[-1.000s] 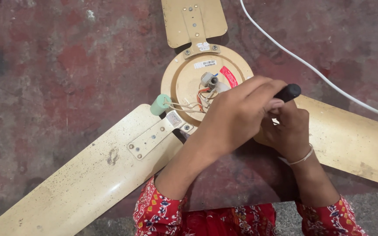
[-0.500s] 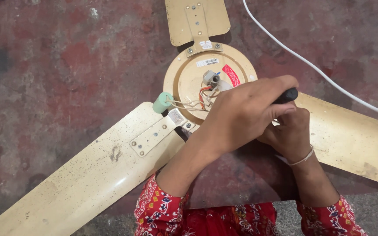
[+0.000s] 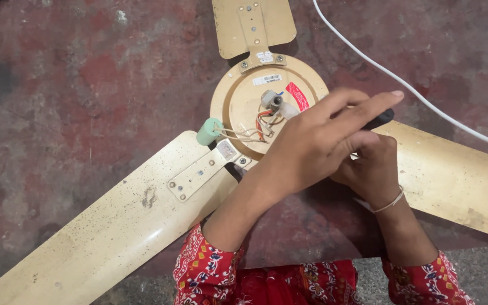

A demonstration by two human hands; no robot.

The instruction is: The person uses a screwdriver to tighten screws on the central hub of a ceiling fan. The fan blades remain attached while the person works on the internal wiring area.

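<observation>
A cream ceiling fan lies on the floor, its round motor hub (image 3: 244, 107) facing up with loose wires (image 3: 258, 129) and a small green capacitor (image 3: 209, 131) at its left edge. My left hand (image 3: 312, 147) reaches across the hub's right side, fingers laid over the black handle of a tool (image 3: 384, 117). My right hand (image 3: 371, 169) is curled in a fist just beneath it, around the same tool. The tool's tip and the right hand's fingers are hidden.
Three fan blades spread out: one to the top (image 3: 252, 25), one to the lower left (image 3: 103, 231), one to the right (image 3: 453, 175). A white cable (image 3: 402, 85) runs over the stained red floor (image 3: 86, 73) at upper right. My red patterned sleeves fill the bottom edge.
My left hand's fingers have stretched further along the black handle and cover more of it. Both hands stay at the hub's right edge.
</observation>
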